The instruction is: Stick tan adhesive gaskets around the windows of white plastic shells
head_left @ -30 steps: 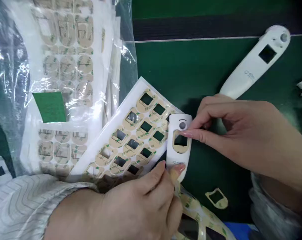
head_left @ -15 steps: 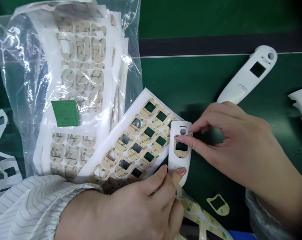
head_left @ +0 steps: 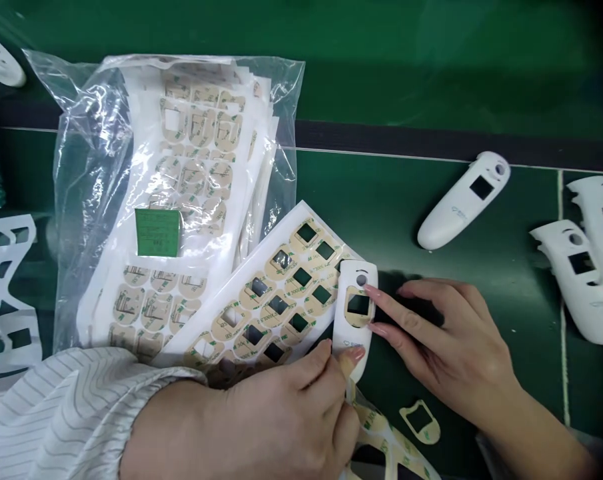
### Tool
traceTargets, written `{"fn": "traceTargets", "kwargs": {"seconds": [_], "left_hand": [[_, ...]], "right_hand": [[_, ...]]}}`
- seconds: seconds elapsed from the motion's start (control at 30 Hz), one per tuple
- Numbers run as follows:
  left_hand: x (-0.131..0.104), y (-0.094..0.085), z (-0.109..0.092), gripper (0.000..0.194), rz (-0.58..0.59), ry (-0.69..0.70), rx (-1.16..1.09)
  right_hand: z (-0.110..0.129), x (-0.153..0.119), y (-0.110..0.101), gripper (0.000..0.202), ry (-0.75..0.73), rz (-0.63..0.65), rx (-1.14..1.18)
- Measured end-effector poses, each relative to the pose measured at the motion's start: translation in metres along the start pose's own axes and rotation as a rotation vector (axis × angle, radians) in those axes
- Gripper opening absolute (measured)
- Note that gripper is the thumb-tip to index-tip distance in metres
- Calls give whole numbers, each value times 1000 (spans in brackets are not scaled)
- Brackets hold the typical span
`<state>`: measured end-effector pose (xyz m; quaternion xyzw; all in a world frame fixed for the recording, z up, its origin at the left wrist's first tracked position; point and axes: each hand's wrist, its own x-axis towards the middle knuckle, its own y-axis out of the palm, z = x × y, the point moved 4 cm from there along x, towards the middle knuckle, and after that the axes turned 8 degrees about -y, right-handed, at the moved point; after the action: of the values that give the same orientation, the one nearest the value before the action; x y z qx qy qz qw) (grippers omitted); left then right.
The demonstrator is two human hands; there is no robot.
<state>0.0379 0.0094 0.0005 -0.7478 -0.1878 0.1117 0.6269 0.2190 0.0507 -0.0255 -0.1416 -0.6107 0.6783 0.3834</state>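
A long white plastic casing (head_left: 350, 340) with a dark window lies at the centre, partly over a sheet of tan adhesive stickers (head_left: 281, 303). My left hand (head_left: 291, 407) grips its lower end, with the thumb on its face. Around the window is a tan sticker frame (head_left: 354, 319). My right hand (head_left: 446, 340) comes from the right with forefinger and thumb apart, their tips touching the casing and the frame's right edge. Below my left fingers runs a peeled adhesive strip (head_left: 376, 423); whether they hold it is hidden. A loose sticker frame (head_left: 421, 421) lies below my right hand.
A clear bag (head_left: 94, 150) of sticker sheets with a green label (head_left: 157, 232) lies at left. Another white casing (head_left: 461, 200) rests at upper right, with further casings (head_left: 578, 280) at the right edge. Cut-out white backing (head_left: 11, 293) lies far left.
The view has shifted, bringing casings at the right edge into sight. My right forefinger and thumb have moved down the casing to the window's right edge. My left hand keeps its grip.
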Motion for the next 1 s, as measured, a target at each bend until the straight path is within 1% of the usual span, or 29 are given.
{"fn": "traceTargets", "kwargs": {"seconds": [0.13,0.27,0.33,0.4,0.47,0.5,0.53,0.6,0.67,0.7,0.77,0.8,0.87,0.93,1.0], "left_hand": [[-1,3,-1,20,-15,9,-1],[-1,2,-1,20,-28,16,16],[-1,1,-1,21,-35,7,29],[-1,0,-1,21,-43,7,38],[-2,-1,-2,20,-61,16,42],[-2,0,-3,20,-69,15,44],[-3,1,-3,20,-80,11,45],[-3,2,-2,20,-108,-1,37],[-4,0,2,17,-171,-18,-8],[-4,-3,7,16,-220,-49,-81],[-4,-9,22,20,-301,-172,-301],[-3,-11,31,24,-322,-246,-412],[-3,-12,46,32,-308,-362,-579],[-1,-12,54,37,-267,-391,-649],[1,-9,59,42,-229,-403,-726]], "right_hand": [[-1,-7,-1,48,-10,-39,-75],[5,-4,0,47,-48,12,-17],[5,-4,0,46,-30,0,11],[0,-4,-2,41,54,-53,62],[-6,-1,-4,37,177,-112,110],[-8,2,-4,38,234,-126,132],[-8,7,-4,41,279,-120,156],[-6,21,0,43,337,-63,233],[-6,37,3,36,389,8,345],[-8,44,4,31,419,41,405],[-17,56,1,27,482,96,538],[-24,60,-2,27,513,118,609],[-43,68,-11,30,573,118,733],[-67,76,-23,38,633,38,800],[-90,84,-32,41,694,-101,799]]}}
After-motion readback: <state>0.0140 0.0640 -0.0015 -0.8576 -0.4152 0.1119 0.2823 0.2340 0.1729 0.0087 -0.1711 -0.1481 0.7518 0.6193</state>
